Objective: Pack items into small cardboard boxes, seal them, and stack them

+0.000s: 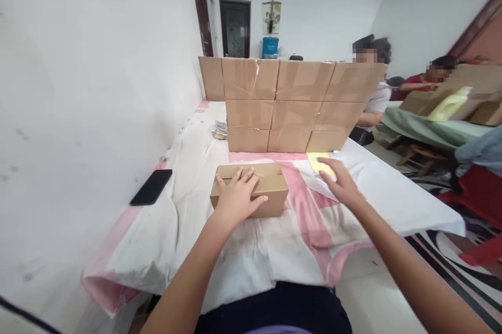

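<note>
A small brown cardboard box (270,203) sits on the cloth in front of me, its top flaps folded down and meeting at a seam. My left hand (237,193) lies on the top of it with fingers spread, pressing on the flaps. Off to the right, my right hand (339,180) is in the air with thumb and fingers apart, holding nothing that I can see. Near its fingertips are a yellow sheet (314,161) and a white paper-like piece (321,187), partly covered by the hand.
A wall of stacked, taped cardboard boxes (274,109) stands across the table's back. A black phone (152,187) lies at the left, near small packets (220,130). The tablecloth (157,250) is wrinkled. Other people sit beyond, with a yellow bottle (449,105) on another table.
</note>
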{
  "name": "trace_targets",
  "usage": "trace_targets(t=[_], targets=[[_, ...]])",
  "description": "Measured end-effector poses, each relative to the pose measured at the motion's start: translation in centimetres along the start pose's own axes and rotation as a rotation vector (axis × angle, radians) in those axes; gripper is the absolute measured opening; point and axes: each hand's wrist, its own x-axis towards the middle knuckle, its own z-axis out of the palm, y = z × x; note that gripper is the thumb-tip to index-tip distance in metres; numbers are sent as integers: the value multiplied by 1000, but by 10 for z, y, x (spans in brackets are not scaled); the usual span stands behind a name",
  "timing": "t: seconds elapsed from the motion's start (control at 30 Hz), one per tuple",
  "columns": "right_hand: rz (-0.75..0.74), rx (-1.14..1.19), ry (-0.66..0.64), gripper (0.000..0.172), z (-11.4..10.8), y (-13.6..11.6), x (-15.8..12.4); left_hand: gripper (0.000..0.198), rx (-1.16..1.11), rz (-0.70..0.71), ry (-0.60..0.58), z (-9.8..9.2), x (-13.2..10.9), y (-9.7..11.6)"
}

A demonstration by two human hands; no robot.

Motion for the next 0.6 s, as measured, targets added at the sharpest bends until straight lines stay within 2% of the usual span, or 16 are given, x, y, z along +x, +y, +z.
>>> trace_targets(t=[0.03, 0.1, 0.17, 0.43, 0.6], targets=[[144, -41, -24, 37, -17, 16, 1, 40, 6, 3, -4, 0, 0, 0], [427, -49, -168, 30, -43, 43, 2, 39, 19, 13, -2, 1, -2, -1], [589, -21, -313, 25, -54, 58, 1, 39, 34, 25, 11, 2, -3, -1], [843, -26, -592, 5, -43, 63, 21, 41, 59, 41, 50, 7, -4, -3], [967, -62, -656, 16, -41, 64, 38, 44, 73, 38, 59, 10, -5, -4]])
